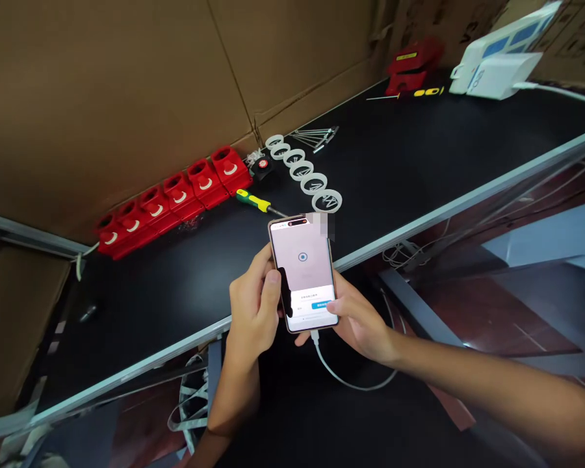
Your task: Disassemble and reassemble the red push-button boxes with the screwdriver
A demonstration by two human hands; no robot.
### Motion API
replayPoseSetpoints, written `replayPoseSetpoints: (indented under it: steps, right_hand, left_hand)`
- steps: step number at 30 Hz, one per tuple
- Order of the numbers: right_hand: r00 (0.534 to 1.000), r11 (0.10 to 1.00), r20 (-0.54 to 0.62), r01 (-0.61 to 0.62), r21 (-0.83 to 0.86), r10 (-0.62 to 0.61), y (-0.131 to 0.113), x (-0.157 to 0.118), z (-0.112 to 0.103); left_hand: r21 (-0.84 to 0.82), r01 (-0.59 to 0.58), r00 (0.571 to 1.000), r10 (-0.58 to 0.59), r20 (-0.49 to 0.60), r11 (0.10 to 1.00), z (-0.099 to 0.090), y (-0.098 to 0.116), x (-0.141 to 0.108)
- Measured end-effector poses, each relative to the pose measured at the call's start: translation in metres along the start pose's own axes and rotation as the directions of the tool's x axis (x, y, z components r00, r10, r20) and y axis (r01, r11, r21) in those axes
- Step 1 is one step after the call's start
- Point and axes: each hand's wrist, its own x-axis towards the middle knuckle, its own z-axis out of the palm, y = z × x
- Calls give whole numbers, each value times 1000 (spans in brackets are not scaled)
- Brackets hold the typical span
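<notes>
A smartphone (305, 266) with a lit screen is held upright over the table's front edge. My left hand (256, 305) grips its left side, the thumb along the edge. From the right, my right hand (358, 315) supports the phone, its thumb on the blue button low on the screen; some of its fingers are hidden behind the phone. A white charging cable (331, 377) is plugged into the phone's bottom end. Just behind the phone lies a screwdriver (253, 200) with a green and yellow handle, its shaft tip hidden by the phone.
Red housings (179, 194) stand in a row along the cardboard wall. Several white rings (302, 171) with small parts inside lie beside metal rods (316, 138). At the back right are another red housing (409, 65), a yellow-handled screwdriver (426, 92) and a white power strip with charger (497, 75).
</notes>
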Motion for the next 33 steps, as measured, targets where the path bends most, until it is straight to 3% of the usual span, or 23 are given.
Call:
replayPoseSetpoints:
  steps: [4, 9, 18, 24, 33]
  right_hand:
    - [999, 1000, 29, -25, -2, 25, -3, -2, -2]
    - [1000, 999, -9, -17, -40, 17, 3, -4, -7]
    - [999, 991, 49, 13, -135, -6, -1, -3, -4]
    - [998, 987, 63, 25, -161, -16, -2, -5, -5]
    - [997, 985, 73, 37, -170, -25, 0, -6, -7]
  left_hand:
    - [-21, 30, 999, -31, -35, 999, -2, -1, -3]
    - [89, -103, 992, 109, -64, 991, 4, -2, -10]
    - [149, -307, 945, 320, -73, 940, 9, -15, -12]
    - [215, -303, 950, 313, -14, 928, 4, -10, -11]
    - [219, -314, 942, 332, -51, 924, 7, -17, -14]
